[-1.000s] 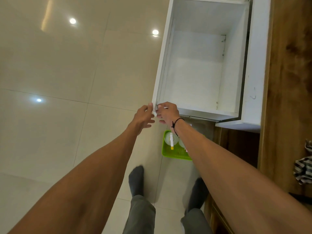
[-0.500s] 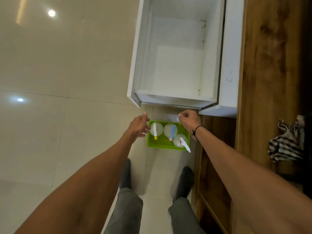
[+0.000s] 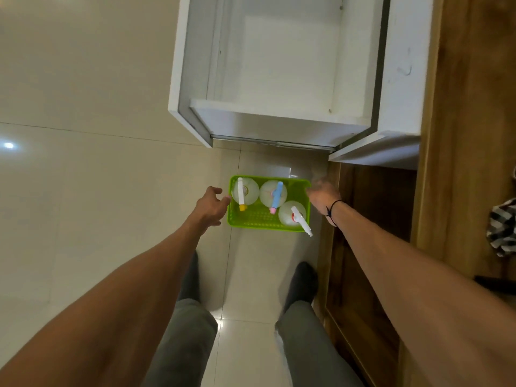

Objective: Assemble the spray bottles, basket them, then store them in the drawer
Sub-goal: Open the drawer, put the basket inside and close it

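Note:
A green basket (image 3: 259,222) stands on the tiled floor below a pulled-out white drawer (image 3: 279,115), which is empty. In the basket stand three clear spray bottles: one with a white and yellow head (image 3: 241,194), one with a blue and pink head (image 3: 276,197), one with a white head (image 3: 300,220). My left hand (image 3: 210,205) is open at the basket's left rim, fingertips touching or nearly touching it. My right hand (image 3: 324,191) is blurred at the basket's right rim, fingers spread; whether it touches the rim is unclear.
A wooden cabinet (image 3: 469,135) runs along the right, with a striped cloth (image 3: 502,227) lying on top. My feet in dark socks (image 3: 303,280) stand just behind the basket. Glossy tiled floor (image 3: 83,135) spreads out to the left.
Both hands let go of the drawer's front edge and dropped down to the two sides of the green basket. The view tilted down, so the basket came fully into sight.

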`<state>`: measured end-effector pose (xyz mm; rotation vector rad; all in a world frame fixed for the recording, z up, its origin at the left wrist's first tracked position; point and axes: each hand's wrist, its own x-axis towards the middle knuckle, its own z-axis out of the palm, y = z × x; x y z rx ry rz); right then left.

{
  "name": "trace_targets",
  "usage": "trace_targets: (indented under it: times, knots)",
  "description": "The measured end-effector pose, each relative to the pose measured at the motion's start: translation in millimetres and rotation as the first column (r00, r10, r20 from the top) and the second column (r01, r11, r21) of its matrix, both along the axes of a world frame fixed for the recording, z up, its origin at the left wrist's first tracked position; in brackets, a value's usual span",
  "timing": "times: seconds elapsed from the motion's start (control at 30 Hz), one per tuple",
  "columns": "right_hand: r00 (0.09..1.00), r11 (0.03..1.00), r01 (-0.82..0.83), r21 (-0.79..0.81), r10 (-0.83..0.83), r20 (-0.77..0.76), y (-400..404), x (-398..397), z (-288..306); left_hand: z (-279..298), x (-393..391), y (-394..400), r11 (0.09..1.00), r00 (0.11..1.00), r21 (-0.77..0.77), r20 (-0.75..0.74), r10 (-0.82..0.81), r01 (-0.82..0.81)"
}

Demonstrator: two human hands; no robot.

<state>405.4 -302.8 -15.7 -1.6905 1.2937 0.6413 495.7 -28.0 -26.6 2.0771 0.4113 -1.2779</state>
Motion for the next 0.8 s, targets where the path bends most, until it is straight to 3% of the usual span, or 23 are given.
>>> trace_targets:
  times: [0.2,0.37,0.5,0.6,0.8]
  knots:
    - [0.998,1.000,-0.010,-0.004,0.009,-0.060,2,-5,-58,-53,3,-1,0.989,0.987,0.048,0.069,-0.143,0.140]
    - [0.989,0.999,-0.016,0.036,0.021,-0.147,-3,-13,-100,-88,2,-2,0.981,0.983,0.071,-0.052,-0.175,0.178]
    - [0.981,0.994,-0.100,0.033,0.104,-0.165,-6,-17,-121,-110,-4,0,0.930,0.937,0.129,0.020,-0.350,0.345]
    - [0.971,0.984,-0.177,-0.017,0.172,-0.166,-7,-19,-128,-118,-9,5,0.881,0.880,0.186,0.117,-0.459,0.435]
    - [0.932,0.949,-0.314,-0.035,0.301,-0.200,-6,-23,-125,-83,-20,22,0.889,0.886,0.194,0.135,-0.443,0.415]
